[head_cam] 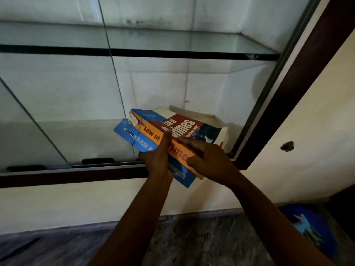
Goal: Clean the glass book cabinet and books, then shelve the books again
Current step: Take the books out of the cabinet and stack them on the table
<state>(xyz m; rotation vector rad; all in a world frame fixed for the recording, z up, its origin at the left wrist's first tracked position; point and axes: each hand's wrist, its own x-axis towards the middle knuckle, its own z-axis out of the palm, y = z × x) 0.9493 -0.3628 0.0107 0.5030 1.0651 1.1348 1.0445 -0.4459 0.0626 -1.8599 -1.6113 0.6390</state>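
Person's left hand [157, 156], right hand [208, 160] — both gripping stacked books [178, 125] between them; cabinet [76, 175] behind

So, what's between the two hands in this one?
In the head view, the orange spine of the Law of Crimes book, stacked on a blue book; the left hand and right hand hold that stack.

The left hand [159, 156] sits right over the spine of the orange book [153, 134], so the title only half reads. Same deal with the blue book [132, 138] underneath. Lower right, a blue object [309, 225] is too blurry to name.
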